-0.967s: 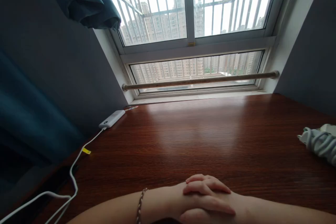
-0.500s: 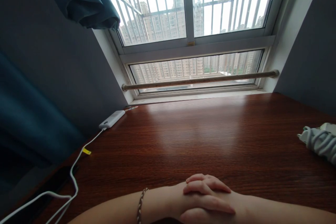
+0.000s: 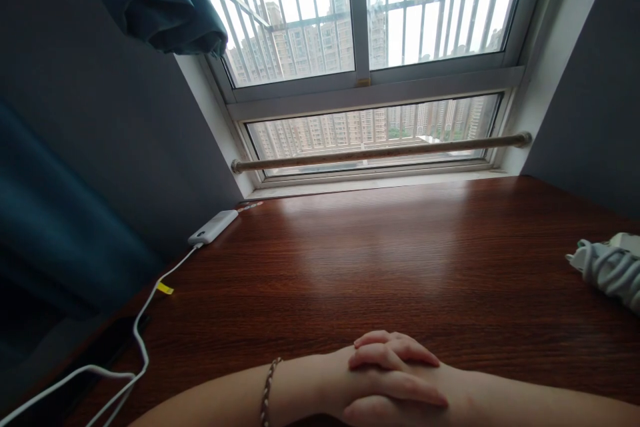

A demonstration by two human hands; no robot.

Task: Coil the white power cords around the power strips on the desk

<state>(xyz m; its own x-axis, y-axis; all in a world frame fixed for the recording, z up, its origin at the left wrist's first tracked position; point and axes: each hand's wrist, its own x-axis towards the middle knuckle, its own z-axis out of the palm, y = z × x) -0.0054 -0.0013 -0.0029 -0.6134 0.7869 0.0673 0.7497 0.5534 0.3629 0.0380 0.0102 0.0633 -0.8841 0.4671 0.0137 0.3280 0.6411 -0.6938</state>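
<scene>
Both my forearms rest on the dark wooden table (image 3: 380,260) at the near edge. My left hand (image 3: 390,373), with a braided bracelet on its wrist, lies flat on top of my right hand (image 3: 457,390), its fingers stretched out towards the right. It holds nothing. My right hand is mostly covered by the left, and its fingers are hidden. No object lies within touch of either hand.
A white power bank (image 3: 213,227) sits at the table's far left, and its white cable (image 3: 140,340) runs off the left edge. A coiled pale cable with a plug (image 3: 607,267) lies at the right edge. Behind are a barred window, a rod (image 3: 380,152) and a teal curtain (image 3: 165,0).
</scene>
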